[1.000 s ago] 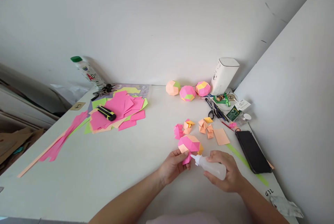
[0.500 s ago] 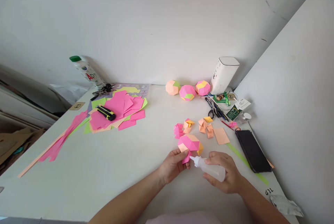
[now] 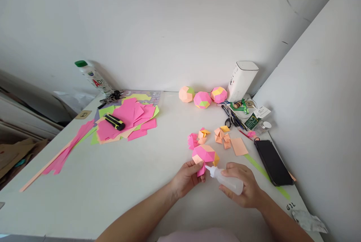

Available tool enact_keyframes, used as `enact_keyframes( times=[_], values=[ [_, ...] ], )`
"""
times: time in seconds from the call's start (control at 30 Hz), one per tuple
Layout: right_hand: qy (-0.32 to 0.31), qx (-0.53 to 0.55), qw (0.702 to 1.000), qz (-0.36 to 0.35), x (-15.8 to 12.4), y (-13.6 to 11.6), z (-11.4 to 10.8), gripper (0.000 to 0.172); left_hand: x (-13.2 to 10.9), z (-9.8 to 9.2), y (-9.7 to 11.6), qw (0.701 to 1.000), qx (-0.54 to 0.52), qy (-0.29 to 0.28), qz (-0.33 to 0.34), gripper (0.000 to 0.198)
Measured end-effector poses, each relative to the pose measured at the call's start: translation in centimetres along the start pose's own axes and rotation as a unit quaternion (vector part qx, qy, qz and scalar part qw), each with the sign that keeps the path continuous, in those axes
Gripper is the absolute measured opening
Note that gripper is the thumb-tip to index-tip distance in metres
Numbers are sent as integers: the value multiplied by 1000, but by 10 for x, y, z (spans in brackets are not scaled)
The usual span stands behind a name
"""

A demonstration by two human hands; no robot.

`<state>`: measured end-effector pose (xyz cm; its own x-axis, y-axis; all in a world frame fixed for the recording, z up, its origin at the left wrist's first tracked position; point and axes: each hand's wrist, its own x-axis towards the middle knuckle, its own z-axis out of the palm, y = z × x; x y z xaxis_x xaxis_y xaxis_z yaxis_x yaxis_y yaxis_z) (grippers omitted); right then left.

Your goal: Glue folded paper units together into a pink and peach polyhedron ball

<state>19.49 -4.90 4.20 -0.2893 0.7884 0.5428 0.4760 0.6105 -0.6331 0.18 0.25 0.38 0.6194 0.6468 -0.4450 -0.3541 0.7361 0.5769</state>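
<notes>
Between the thumb and fingers of my left hand [image 3: 189, 177] is a pink flap of a part-built paper ball [image 3: 205, 154], made of pink, peach and yellow folded pieces. My right hand [image 3: 244, 184] is closed around a translucent squeeze bottle of glue [image 3: 229, 181]. Its narrow white tip points left and lies at the pink flap; whether it touches I cannot tell. Just behind the ball lie pink folded paper pieces [image 3: 193, 141], a peach and yellow piece [image 3: 203, 135] and several peach ones [image 3: 222, 136].
Three finished paper balls [image 3: 202, 99] stand by the wall, near a white box-like device [image 3: 243, 80]. At left, a box cutter [image 3: 114, 122] rests on coloured paper sheets [image 3: 135, 117]. Scissors [image 3: 231, 117], a peach sheet [image 3: 239, 146] and a black phone [image 3: 273, 162] lie at right.
The glue bottle's tip has shifted slightly up along the pink flap, with my right hand moving a little. My left hand and the paper ball stay almost still.
</notes>
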Motion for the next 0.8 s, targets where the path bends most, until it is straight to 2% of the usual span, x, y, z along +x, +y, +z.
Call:
enact_keyframes(
  times=[0.8],
  values=[
    [-13,27,1000,2,3,-4,-2,22,1,-4,-3,1000,-5,0,4,26]
  ],
)
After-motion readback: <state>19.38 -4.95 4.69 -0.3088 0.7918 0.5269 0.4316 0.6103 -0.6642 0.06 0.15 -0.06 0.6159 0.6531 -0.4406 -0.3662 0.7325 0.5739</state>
